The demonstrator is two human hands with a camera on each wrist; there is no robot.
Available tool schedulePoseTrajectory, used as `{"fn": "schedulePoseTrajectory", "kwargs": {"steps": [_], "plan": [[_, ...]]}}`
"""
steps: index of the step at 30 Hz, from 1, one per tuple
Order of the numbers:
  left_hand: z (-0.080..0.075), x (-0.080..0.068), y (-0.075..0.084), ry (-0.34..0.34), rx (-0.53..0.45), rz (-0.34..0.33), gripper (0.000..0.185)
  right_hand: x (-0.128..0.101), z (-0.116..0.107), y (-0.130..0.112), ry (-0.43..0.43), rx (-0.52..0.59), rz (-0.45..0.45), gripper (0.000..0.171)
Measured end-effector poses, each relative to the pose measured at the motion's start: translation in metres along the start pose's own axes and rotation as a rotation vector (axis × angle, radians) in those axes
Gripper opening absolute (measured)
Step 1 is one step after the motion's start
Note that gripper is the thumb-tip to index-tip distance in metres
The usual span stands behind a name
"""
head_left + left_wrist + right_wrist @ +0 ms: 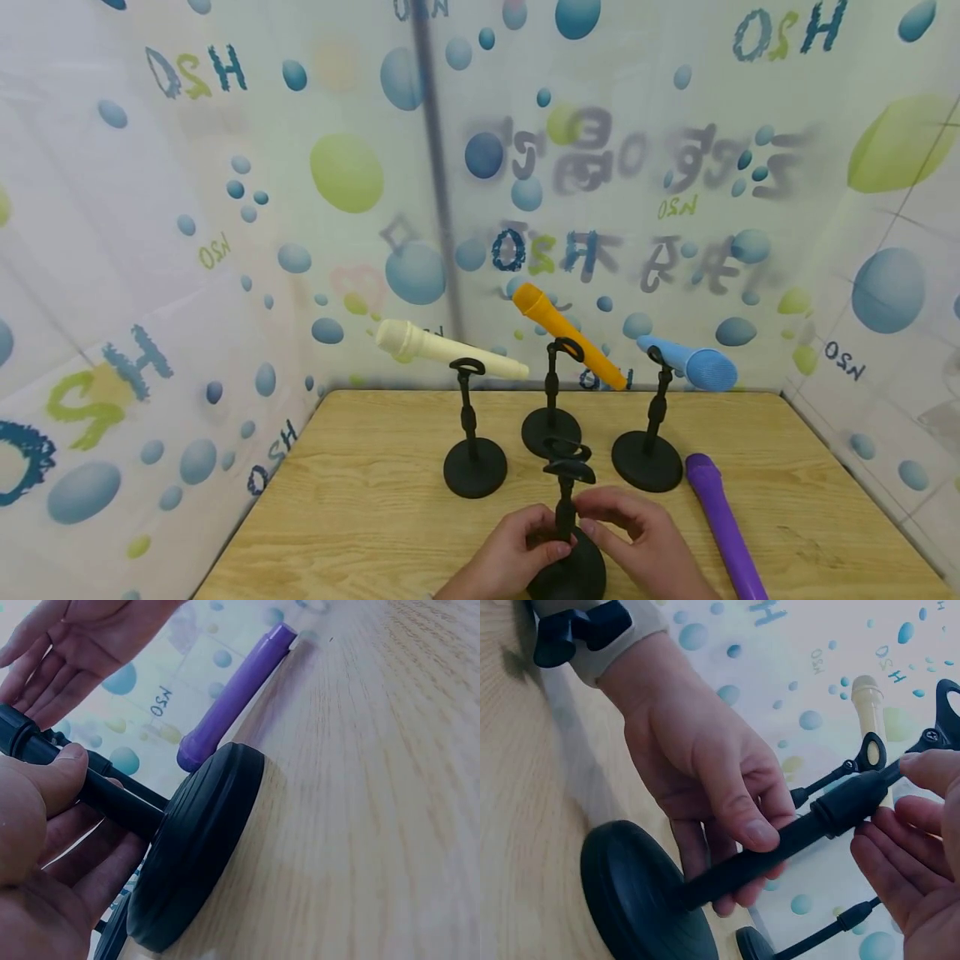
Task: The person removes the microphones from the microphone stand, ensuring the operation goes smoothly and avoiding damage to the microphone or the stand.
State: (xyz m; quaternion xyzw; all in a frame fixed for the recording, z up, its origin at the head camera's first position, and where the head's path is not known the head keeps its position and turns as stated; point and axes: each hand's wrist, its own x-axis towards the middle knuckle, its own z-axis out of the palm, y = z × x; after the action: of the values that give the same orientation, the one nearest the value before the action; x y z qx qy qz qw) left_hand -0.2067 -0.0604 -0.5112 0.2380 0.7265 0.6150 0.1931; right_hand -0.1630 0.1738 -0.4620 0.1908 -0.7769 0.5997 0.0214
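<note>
A black microphone stand (566, 533) with a round base stands near the table's front edge. My left hand (517, 546) grips its lower pole, thumb across the front; the left wrist view shows the thumb pressed along the pole, just above the base (199, 847). Beside the upper pole, my right hand (645, 533) has its fingers bent loosely around the height collar (847, 802), with a gap between thumb and fingers. The stand's clip (570, 471) at the top holds no microphone. To the right, a purple microphone (723, 525) lies on the table.
Behind the hands, three more black stands hold a cream microphone (450, 350), an orange microphone (570, 333) and a blue microphone (690, 362). The wooden table (360, 517) meets a patterned curtain (345, 250) at the back and sides.
</note>
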Motion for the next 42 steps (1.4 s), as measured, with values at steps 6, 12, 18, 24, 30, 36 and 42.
{"fn": "schedulePoseTrajectory", "kwargs": {"steps": [6,12,18,24,30,36,42], "plan": [[-0.001,0.0,0.0,0.009,0.009,-0.031,0.012,-0.001,0.013,-0.003,0.083,0.027,0.077,0.028],[0.001,0.0,0.0,0.028,0.04,0.004,0.009,0.0,0.033,-0.004,0.237,0.058,0.106,0.028],[0.002,0.001,0.001,0.037,0.07,0.036,0.007,0.004,0.05,-0.007,0.389,0.029,0.162,0.028],[0.003,0.004,0.002,0.047,0.112,0.054,0.007,0.006,0.051,-0.008,0.414,-0.004,0.198,0.025],[0.002,0.005,0.0,0.047,0.124,0.049,0.009,0.006,0.051,-0.009,0.397,-0.023,0.21,0.024],[0.003,0.005,-0.002,0.036,0.111,0.017,0.012,0.007,0.045,-0.003,0.33,0.017,0.232,0.024],[0.004,0.006,-0.001,0.029,0.087,0.022,0.013,0.007,0.03,0.007,0.163,0.082,0.137,0.028]]}}
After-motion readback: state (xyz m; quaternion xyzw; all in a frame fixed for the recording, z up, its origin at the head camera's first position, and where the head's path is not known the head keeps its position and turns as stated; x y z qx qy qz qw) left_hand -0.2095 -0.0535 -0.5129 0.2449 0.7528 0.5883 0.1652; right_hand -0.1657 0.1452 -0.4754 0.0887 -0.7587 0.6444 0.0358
